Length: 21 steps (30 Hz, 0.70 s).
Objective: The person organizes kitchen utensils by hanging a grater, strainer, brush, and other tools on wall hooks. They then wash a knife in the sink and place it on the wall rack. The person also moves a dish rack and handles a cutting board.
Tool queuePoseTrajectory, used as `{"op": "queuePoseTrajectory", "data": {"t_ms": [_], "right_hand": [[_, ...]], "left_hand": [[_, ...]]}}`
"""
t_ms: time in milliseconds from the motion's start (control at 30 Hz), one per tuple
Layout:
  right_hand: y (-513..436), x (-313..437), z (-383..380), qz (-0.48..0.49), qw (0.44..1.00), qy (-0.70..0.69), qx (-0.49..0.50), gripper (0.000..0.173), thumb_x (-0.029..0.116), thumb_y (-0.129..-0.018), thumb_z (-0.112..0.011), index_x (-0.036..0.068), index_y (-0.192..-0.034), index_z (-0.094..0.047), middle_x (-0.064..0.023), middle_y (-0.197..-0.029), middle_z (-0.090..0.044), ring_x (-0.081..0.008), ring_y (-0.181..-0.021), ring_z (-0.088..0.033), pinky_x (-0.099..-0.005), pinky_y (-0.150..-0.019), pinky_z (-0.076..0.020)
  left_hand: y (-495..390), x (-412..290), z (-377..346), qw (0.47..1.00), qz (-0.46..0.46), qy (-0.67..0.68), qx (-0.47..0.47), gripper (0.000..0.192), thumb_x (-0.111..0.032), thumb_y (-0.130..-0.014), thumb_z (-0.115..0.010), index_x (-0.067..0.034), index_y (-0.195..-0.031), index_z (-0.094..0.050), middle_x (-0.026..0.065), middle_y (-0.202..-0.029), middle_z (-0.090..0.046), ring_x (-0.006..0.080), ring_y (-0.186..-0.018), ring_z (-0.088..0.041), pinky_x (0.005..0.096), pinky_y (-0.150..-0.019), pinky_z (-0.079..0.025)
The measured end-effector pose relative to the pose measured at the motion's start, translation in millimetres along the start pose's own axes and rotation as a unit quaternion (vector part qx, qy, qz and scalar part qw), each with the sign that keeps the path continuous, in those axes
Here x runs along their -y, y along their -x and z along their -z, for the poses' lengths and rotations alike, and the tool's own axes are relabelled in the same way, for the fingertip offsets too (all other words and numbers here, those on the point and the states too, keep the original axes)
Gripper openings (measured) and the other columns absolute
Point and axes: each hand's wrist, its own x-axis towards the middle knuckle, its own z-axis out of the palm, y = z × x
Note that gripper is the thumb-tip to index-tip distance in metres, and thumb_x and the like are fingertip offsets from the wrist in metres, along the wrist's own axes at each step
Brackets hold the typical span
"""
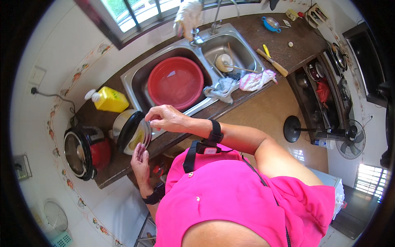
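Observation:
A pale rounded container (122, 121) with a black curved part (131, 131), perhaps its handle, stands on the counter left of the sink; a yellowish patch shows on its side. My right hand (168, 119) is beside its upper right edge, fingers curled and thumb near the fingertips; whether it pinches anything is not clear. Below the container is my left hand (141, 163), fingers extended and apart, its fingertips close to the container's lower edge. A red plastic basin (176, 81), apparently with water, sits in the left bowl of the steel sink (199, 66), just beyond my right hand.
A yellow pump bottle (111, 99) and a red-and-black electric cooker (89, 153) flank the container. Damp cloths (222, 89) drape the sink's front edge. The right bowl holds a white cup (224, 63) and sticks. A brush (273, 63) lies on the counter; a fan (350, 134) stands right.

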Motion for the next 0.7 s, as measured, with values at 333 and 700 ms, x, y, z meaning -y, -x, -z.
{"op": "queuePoseTrajectory", "data": {"t_ms": [333,700], "right_hand": [[50,-111,234,0.019,0.902,0.347,-0.256,0.022,0.01,-0.085,-0.064,0.006,-0.105,-0.07,-0.0191,-0.097,-0.071,-0.0367,-0.092,-0.07,-0.0445,-0.081,-0.0558],[133,-179,475,-0.156,0.65,0.601,-0.439,0.019,0.01,-0.089,-0.056,0.011,-0.105,-0.066,-0.0093,-0.106,-0.067,-0.0297,-0.106,-0.063,-0.05,-0.089,-0.0468]], "left_hand": [[-62,-39,-157,0.995,-0.003,-0.049,0.087,0.045,-0.003,-0.097,-0.064,0.001,-0.14,-0.054,0.0133,-0.129,-0.065,0.0196,-0.12,-0.061,0.0306,-0.105,-0.047],[-85,-57,-205,0.991,0.025,-0.094,0.092,0.043,-0.004,-0.096,-0.064,0.002,-0.138,-0.056,0.0142,-0.127,-0.066,0.0209,-0.118,-0.062,0.0323,-0.103,-0.048]]}}
